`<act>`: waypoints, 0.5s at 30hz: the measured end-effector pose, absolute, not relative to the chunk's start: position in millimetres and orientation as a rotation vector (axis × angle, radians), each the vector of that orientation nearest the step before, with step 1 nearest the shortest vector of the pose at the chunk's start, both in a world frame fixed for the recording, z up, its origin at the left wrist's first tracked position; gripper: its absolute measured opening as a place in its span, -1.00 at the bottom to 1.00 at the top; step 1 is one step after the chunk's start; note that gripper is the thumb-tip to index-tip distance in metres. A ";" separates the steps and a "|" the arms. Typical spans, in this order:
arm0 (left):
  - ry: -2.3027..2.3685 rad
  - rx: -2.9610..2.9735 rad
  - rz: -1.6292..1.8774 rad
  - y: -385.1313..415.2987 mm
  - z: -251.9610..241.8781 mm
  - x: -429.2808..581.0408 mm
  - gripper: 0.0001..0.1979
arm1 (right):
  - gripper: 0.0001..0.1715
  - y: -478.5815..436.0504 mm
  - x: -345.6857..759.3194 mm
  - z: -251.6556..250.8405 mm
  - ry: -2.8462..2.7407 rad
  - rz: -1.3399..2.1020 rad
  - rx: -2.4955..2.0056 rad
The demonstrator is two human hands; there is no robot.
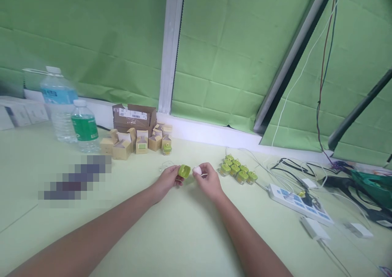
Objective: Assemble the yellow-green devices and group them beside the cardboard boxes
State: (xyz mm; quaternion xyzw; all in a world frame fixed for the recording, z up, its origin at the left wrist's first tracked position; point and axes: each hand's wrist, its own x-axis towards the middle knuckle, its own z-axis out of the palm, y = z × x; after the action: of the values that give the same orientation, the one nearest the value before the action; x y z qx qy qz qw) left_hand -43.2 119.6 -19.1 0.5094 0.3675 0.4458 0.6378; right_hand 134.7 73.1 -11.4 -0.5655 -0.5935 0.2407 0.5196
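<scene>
My left hand is closed on a small yellow-green lid, whose hollow underside faces me. Just to its right, my right hand pinches a small white rounded piece between thumb and fingers. The piece and the lid are close but apart. Behind the left hand lies a transparent object, too faint to make out. Several small jars with green lids stand grouped to the right of my right hand. One more green-lidded jar stands by the small boxes.
Several small open cardboard boxes stand before a larger brown carton. Left of them are a green-labelled bottle and a large water bottle. A white power strip, adapter and tangled cables lie right. Green blinds hang behind.
</scene>
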 end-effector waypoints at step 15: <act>0.918 1.494 1.238 118.3 -22.5 -40.9 -0.63 | -0.50 67.5 109.1 -12.0 -1.193 1.058 -1.044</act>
State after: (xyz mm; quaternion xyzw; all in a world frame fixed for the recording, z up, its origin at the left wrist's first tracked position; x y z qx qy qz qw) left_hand -40.9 118.3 -22.5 0.6118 0.3759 0.5067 0.4772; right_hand 109.1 67.5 -12.0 -0.4467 -0.5100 0.4524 0.5794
